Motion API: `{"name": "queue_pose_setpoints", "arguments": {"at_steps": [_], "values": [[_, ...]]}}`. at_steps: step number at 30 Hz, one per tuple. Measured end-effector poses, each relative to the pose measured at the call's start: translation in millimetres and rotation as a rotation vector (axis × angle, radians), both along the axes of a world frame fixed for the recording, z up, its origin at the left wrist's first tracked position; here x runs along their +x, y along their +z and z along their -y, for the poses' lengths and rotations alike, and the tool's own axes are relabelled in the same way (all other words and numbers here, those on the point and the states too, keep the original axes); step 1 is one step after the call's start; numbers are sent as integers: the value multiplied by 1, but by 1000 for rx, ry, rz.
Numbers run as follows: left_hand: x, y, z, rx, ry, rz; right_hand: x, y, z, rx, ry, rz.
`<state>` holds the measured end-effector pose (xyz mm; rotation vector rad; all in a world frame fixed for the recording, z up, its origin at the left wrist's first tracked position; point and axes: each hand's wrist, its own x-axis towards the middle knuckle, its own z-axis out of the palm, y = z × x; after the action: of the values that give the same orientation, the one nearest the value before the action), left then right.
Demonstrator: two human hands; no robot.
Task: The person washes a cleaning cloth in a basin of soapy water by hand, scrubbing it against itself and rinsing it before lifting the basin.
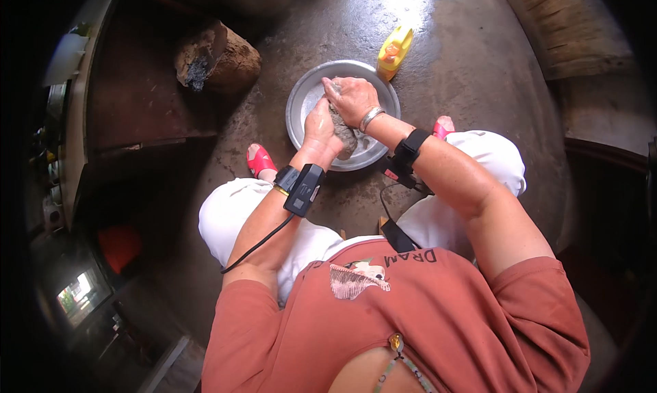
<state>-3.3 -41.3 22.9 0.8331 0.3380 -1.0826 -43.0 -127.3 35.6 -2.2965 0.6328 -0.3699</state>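
A wide, shallow metal basin [294, 103] sits on the floor between my feet. Over it, both hands grip a soft grey wad [345, 134], seemingly a wet cloth; its exact kind is hard to tell. My left hand [320, 126] holds it from the left, with the palm turned partly up. From the upper right, my right hand [354, 98] closes over the wad's upper part, knuckles up. The wad's lower end hangs out between my wrists. Both hands look wet, and they hide much of the basin's inside.
A yellow plastic bottle [398, 49] with an orange label stands against the basin's far right rim. At the upper left is a thick log [233, 59] with a charred, ashy end. The concrete floor [462, 75] looks wet. My red sandals [261, 159] flank the basin. Cabled devices [304, 190] are strapped to both forearms.
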Motion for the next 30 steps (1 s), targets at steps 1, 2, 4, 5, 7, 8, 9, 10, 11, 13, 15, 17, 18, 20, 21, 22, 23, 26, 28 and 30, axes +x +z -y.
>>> {"name": "queue_pose_setpoints", "arguments": {"at_steps": [1,2,4,5,7,8,9,10,11,13,15,17,18,20,21,22,23,26,28,30], "values": [[2,-6,-4,6,2,6,2,0,-3,14,-14,-26],[4,-11,-7,25,11,7,1,0,-10,36,-21,44],[8,-12,-23,-69,39,-25,-3,18,-30,22,48,211],[17,-29,-37,-68,44,-24,-5,24,-43,-22,114,268],[16,-36,-48,-64,-68,438,-14,31,-59,-61,213,428],[14,-40,-51,-80,-93,401,-11,21,-61,36,159,376],[8,-39,-37,-371,45,242,-8,29,-49,46,192,336],[1,-33,-10,-677,123,42,-2,18,-32,37,101,218],[8,-23,-10,-85,-8,-62,0,3,-18,28,10,101],[3,-7,-8,65,-7,-30,1,-3,-10,-24,-14,15],[4,-17,-11,75,41,-18,-3,-4,-20,39,-36,32],[20,-39,-50,-272,-74,47,-4,16,-44,-14,96,273],[22,-53,-61,-65,-124,493,-6,22,-54,-17,103,273],[24,-48,-58,-433,-81,193,-12,30,-67,-1,163,361],[23,-45,-51,-597,-90,21,-6,22,-52,90,171,328],[16,-27,-34,-279,-9,12,-3,15,-40,88,106,265],[9,-17,-16,31,64,7,0,7,-25,76,37,206],[9,-25,-10,91,88,-4,5,-14,-11,21,-66,23],[7,-8,-14,85,115,-31,6,-10,-22,-5,-18,151],[27,-39,-55,-286,-20,73,4,32,-51,-5,100,325]]}}
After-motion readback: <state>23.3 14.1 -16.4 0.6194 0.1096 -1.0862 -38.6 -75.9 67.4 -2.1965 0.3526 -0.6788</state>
